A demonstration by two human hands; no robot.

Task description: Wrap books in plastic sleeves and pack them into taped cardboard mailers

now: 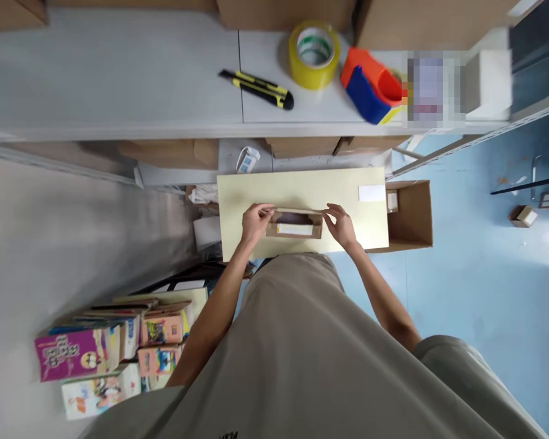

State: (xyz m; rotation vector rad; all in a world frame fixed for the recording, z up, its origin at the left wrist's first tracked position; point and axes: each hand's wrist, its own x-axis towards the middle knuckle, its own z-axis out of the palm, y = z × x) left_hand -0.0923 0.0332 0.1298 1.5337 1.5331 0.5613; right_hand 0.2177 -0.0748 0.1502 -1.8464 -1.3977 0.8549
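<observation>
A small brown cardboard box stands open on a cream tabletop, close in front of my body. Inside it lies a white item, whose kind I cannot make out. My left hand pinches the far left corner of the box, at its raised edge. At the far right corner, my right hand grips the same edge between thumb and fingers. A white paper slip lies to the right on the tabletop.
On the grey shelf ahead are a utility knife, a roll of clear tape and an orange and blue tape dispenser. A larger open carton stands right of the table. Stacked books lie at the lower left.
</observation>
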